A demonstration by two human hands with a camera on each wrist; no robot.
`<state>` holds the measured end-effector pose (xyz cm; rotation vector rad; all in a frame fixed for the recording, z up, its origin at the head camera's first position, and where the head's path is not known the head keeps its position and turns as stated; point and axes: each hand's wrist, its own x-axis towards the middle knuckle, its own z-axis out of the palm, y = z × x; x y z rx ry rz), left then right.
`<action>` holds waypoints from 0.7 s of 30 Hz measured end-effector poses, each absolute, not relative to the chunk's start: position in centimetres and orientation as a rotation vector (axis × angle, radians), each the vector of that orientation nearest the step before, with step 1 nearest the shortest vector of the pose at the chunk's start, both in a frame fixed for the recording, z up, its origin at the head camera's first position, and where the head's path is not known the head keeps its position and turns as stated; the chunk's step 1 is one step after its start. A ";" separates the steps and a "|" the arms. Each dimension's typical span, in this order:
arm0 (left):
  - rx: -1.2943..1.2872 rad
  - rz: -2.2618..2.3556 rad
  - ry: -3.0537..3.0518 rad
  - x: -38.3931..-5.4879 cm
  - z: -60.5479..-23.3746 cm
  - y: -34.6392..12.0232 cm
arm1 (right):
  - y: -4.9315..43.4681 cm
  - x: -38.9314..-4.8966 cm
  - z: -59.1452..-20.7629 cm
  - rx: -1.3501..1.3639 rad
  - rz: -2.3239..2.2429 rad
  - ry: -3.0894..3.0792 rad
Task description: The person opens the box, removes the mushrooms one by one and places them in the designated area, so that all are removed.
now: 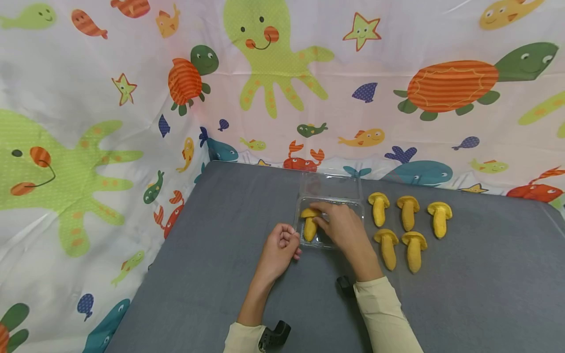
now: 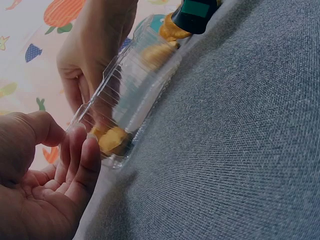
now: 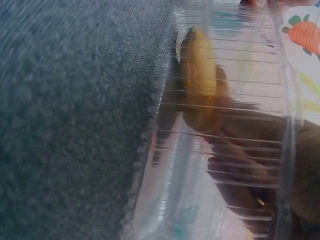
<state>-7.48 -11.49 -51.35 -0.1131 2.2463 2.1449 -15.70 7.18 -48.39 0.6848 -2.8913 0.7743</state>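
Observation:
A clear plastic clamshell box [image 1: 329, 241] lies on the table with its lid [image 1: 331, 185] folded back. My left hand [image 1: 279, 247] pinches the near left edge of the box between thumb and fingertips; the left wrist view shows this hand [image 2: 55, 175] at the rim. Inside, at the left end, lies a yellow mushroom [image 1: 310, 230], its cap pointing away from me. My right hand [image 1: 346, 228] reaches in from the right and holds this mushroom between thumb and forefinger. Through the ribbed wall, the right wrist view shows the same mushroom [image 3: 201, 75].
Right of the box, several yellow mushrooms stand out in two rows, such as one in the back row [image 1: 408, 214] and one in front [image 1: 414, 252]. A grey cloth [image 1: 212, 274] covers the table. A sea-animal printed curtain [image 1: 273, 59] hangs behind and to the left.

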 end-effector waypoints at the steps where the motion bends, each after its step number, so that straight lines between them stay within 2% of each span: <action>1: -0.111 2.145 2.247 -7.5 -51.4 -11.5 | 7.2 -15.7 -48.5 0.676 0.778 -2.891; 21: -0.131 2.160 2.254 -7.4 -51.4 -11.4 | 7.3 -15.8 -49.6 0.662 0.802 -2.857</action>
